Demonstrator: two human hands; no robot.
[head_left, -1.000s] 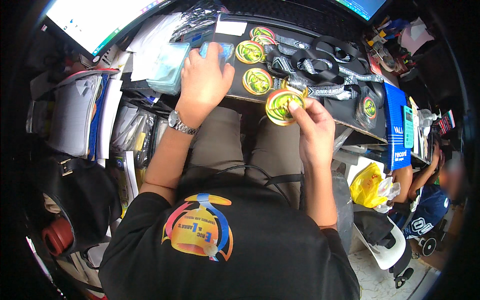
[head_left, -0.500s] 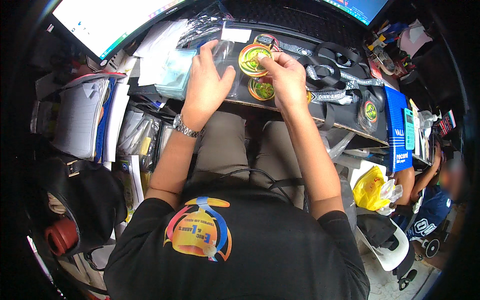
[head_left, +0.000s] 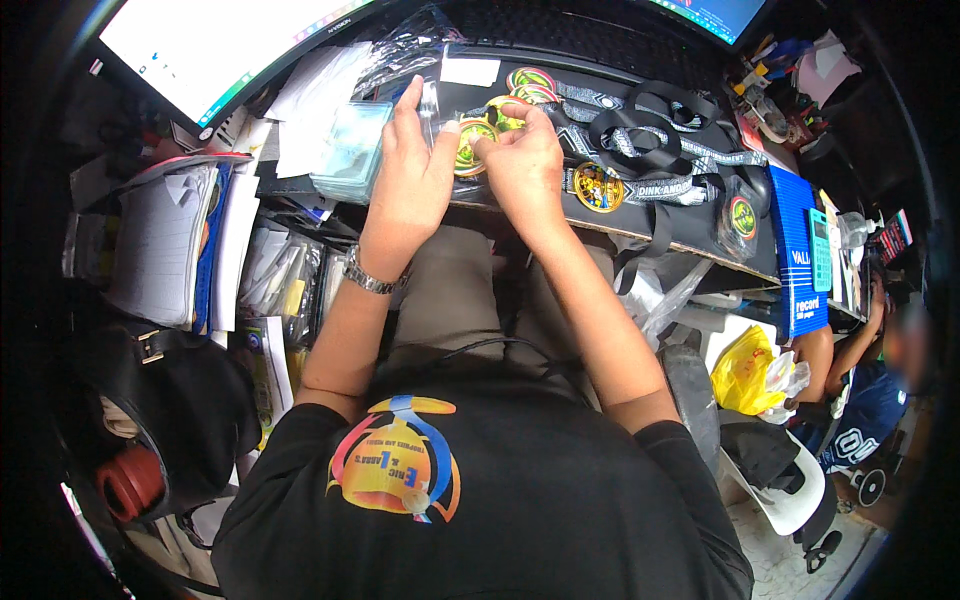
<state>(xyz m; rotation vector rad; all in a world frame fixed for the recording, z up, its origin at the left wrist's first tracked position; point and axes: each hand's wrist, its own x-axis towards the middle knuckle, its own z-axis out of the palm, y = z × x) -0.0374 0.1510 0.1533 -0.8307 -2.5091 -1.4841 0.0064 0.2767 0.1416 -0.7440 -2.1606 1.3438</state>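
My right hand pinches a round green-and-gold medal with a red-edged rim, thumb and fingers at its right side. Close on its left is my left hand, its index finger stretched up and its thumb spread beside the medal's edge. A clear plastic sleeve shows between that thumb and index finger; whether they grip it I cannot tell. Behind my right fingers lie more medals, partly covered. A gold medal on a patterned black-and-white lanyard rests right of my right hand.
Stacked clear plastic sleeves and white papers lie left of my hands. At the right are a bagged medal, a blue record book and a teal calculator. A keyboard and monitors stand behind. Another person sits at far right.
My right hand has moved left and down with its medal, toward my left thumb. The gold medal on the lanyard has come into fuller view. My left hand has barely shifted.
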